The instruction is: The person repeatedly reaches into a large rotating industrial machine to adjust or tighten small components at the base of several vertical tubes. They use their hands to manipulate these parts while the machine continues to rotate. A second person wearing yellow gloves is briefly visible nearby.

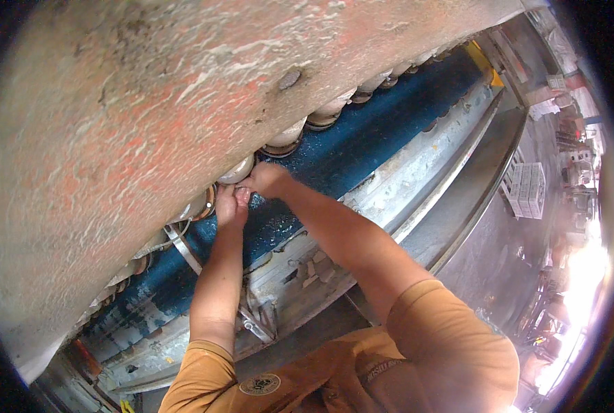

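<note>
Both my hands meet at the lower rim of a shiny whitish round piece (237,171), which sticks out below a large overhanging panel. My left hand (230,205) reaches up from below with bent fingers against the rim. Close beside it on the right, my right hand (267,180) is closed, its fingertips touching the same spot. What the fingers pinch is too small and hidden to make out. Another rounded piece with a dark rim (283,140) hangs just beyond my right hand. A round piece with a brownish ring (202,204) is left of my left hand.
The rough panel (149,117), stained grey and orange, fills the upper left. Beneath the row of rounded pieces runs a wet blue surface (369,144), edged by a worn metal ledge (417,179). A metal bar (182,246) slants near my left forearm. White crates (526,189) stand at right.
</note>
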{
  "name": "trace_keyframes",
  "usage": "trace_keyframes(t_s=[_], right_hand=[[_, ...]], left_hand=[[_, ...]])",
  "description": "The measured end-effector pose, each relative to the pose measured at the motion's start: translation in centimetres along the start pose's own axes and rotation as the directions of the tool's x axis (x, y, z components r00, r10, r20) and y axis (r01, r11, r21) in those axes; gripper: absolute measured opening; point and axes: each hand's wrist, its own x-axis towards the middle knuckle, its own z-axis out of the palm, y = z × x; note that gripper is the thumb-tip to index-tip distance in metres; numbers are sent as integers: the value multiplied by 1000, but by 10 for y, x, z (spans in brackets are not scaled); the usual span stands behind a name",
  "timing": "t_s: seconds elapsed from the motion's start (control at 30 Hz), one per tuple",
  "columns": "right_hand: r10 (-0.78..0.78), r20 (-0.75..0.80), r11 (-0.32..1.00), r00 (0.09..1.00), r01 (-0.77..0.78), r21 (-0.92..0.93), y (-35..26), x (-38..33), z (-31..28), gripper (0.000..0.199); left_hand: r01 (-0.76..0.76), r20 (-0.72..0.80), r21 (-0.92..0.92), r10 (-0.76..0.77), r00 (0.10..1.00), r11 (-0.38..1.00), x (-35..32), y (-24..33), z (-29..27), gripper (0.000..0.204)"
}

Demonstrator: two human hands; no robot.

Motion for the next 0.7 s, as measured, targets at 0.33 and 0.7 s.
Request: trace_keyframes(t_s=[0.33,0.7], right_hand=[[423,-579,888,697,-191,418,-43,-7,116,21],[-169,-300,897,939,273,348,-4,-35,35,19]], left_hand=[[-159,106,198,140,984,967,16,-3,-24,28],[2,208,45,-11,978,999,11,-1,-21,28]])
